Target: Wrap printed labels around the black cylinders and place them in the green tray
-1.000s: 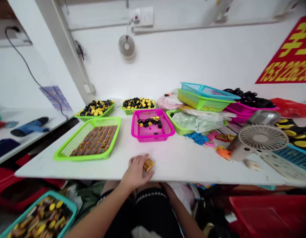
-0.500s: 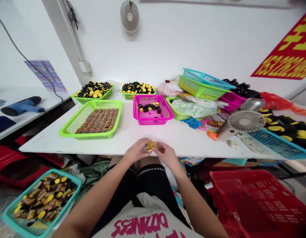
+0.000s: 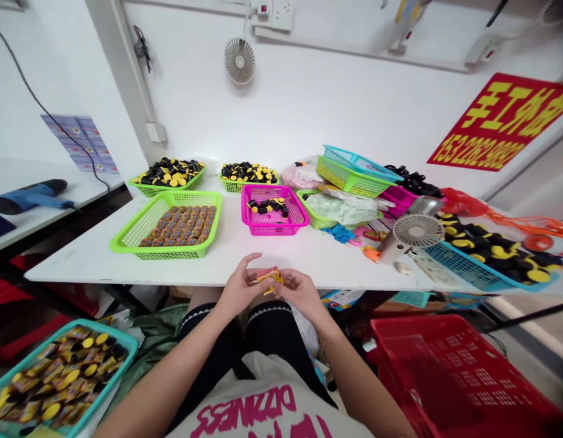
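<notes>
Both my hands meet over the front edge of the white table (image 3: 162, 274). Between them is a small yellow and red printed piece (image 3: 276, 275), like a label or wrapper; its exact kind is too small to tell. My left hand (image 3: 238, 292) pinches it from the left, with one finger raised. The fingers of my right hand (image 3: 302, 293) close on its right side. Ahead on the table is a pink basket (image 3: 277, 230) with several black and yellow capped pieces. To its left stands a green basket (image 3: 126, 238) holding rows of small wrapped pieces (image 3: 183, 225).
Two green baskets of black and yellow pieces (image 3: 171, 172) stand at the back. On the right are stacked baskets (image 3: 349, 179), a small fan (image 3: 418, 232) and a blue basket (image 3: 466, 267). Below are a teal basket (image 3: 130, 353) at left and a red crate (image 3: 395, 340) at right.
The view has tilted up and shifted right. My left hand has opened out a finger, and the printed piece has been turned, now showing a red face beside the yellow.
</notes>
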Tool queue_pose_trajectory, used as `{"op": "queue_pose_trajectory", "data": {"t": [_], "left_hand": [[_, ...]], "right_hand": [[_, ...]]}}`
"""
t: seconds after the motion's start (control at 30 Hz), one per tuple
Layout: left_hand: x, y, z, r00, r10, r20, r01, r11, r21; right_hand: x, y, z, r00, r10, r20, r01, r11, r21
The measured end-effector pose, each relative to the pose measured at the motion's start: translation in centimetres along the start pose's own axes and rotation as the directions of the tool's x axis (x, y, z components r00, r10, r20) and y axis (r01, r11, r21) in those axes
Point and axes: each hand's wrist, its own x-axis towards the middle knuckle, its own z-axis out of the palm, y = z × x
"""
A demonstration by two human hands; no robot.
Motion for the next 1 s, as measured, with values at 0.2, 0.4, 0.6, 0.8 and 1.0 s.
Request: {"op": "queue_pose_trajectory", "data": {"t": [0.2, 0.4, 0.6, 0.8, 1.0], "left_hand": [[-3.3, 2.8, 0.4, 0.999, 0.011, 0.030, -0.016, 0.988, 0.156], [-4.5, 3.4, 1.0, 0.991, 0.051, 0.123, -0.072, 0.982, 0.176], [-2.7, 3.7, 0.4, 0.995, 0.022, 0.096, -0.040, 0.981, 0.191], [-0.7, 3.5, 0.0, 0.981, -0.006, 0.192, -0.042, 0.969, 0.244], [0.3, 3.5, 0.7, 0.954, -0.075, 0.291, 0.023, 0.984, 0.177]], "right_hand": [[-2.3, -1.3, 0.2, 0.990, -0.001, 0.140, -0.016, 0.993, 0.121], [-3.4, -1.9, 0.0, 0.967, 0.026, 0.253, -0.080, 0.975, 0.206], [-2.2, -1.5, -0.8, 0.973, 0.049, 0.227, -0.117, 0.948, 0.296], [-0.9, -0.7, -2.1, 0.981, 0.096, 0.167, -0.143, 0.945, 0.295], [-0.9, -1.0, -3.1, 0.973, 0.134, 0.188, -0.171, 0.965, 0.197]]}}
